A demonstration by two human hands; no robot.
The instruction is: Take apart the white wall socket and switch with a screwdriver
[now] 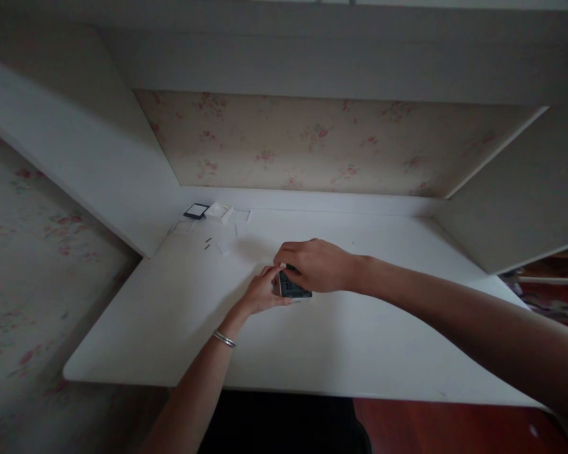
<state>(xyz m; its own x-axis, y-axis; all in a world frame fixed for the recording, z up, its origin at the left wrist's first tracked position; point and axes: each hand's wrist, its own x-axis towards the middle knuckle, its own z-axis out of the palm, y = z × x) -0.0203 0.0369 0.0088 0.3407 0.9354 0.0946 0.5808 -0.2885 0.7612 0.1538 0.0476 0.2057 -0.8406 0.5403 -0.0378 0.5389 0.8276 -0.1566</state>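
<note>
A small, flat, dark box (pixel 293 289) with pale edges and markings too small to read lies on the white desk (pixel 378 340). My left hand (pixel 264 293) grips its left side, with the thumb along the near edge and the other fingers at the far left corner. From the right, my right hand (pixel 319 265) reaches over the box, its fingers curled closed at that same far corner. Much of the top is hidden under the right hand. A silvery bangle (pixel 224 338) circles my left wrist.
Toward the back left stand an open white box (pixel 219 212) and a dark-framed square piece (pixel 196 210). Clear, thin pieces (pixel 224 246) and two small dark strips (pixel 207 246) lie nearer. Side panels (pixel 137 164) and an overhead shelf (pixel 312 63) enclose the desk.
</note>
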